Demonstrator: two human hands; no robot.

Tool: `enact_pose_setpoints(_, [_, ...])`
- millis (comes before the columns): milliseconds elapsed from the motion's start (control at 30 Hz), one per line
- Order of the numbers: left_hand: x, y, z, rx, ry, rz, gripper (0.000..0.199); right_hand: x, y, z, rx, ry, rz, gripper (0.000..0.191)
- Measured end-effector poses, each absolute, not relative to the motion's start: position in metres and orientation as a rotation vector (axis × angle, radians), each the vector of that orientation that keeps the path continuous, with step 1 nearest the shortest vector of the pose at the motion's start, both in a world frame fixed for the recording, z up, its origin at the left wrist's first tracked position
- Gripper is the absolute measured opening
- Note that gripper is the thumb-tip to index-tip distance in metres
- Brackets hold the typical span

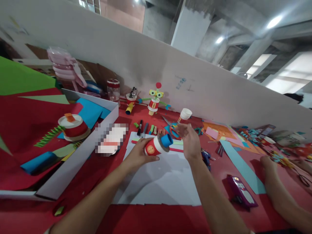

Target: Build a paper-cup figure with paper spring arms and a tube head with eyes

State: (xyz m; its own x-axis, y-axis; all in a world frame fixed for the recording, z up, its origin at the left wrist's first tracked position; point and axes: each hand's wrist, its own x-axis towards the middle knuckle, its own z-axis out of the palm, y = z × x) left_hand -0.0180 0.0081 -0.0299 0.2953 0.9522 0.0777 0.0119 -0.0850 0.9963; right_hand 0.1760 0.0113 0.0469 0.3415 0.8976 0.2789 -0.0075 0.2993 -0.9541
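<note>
My left hand (139,152) is wrapped round a red and white paper cup (152,147), tilted with its rim to the upper right. A blue paper tube (166,140) sticks out of the cup's end. To the right, apart from the cup, my right hand (190,143) is raised with its fingers spread and nothing visible in it. Beneath both hands lie white paper sheets (165,185). Scissors with red handles (173,131) rest just behind, between the hands.
A paper figure (154,103) stands at the wall, near a white cup (186,113). An open white box (73,162) with craft pieces is at left. Markers (139,128), a glue gun (206,156) and a purple device (241,191) lie around. Another person's hand (269,165) is at right.
</note>
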Motion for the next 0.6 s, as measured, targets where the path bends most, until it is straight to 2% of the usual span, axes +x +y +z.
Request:
enact_pose_setpoints(200, [-0.037,0.005,0.000,1.468,1.001,1.074,0.077,0.187,-0.001,0.001,-1.087,-0.901,0.727,0.030])
enact_pose_setpoints(467, [-0.031,0.003,-0.001,1.895,1.057,1.103,0.046,0.191,-0.010,-0.023,-1.109,-0.967,0.829,0.028])
enact_pose_setpoints(533, [-0.028,0.003,-0.005,1.915,1.032,1.108,0.047,0.187,-0.012,-0.023,-1.102,-1.016,0.863,0.028])
enact_pose_setpoints(600, [-0.029,0.003,-0.010,1.899,1.033,1.093,0.057,0.183,-0.014,-0.023,-1.095,-1.053,0.896,0.027])
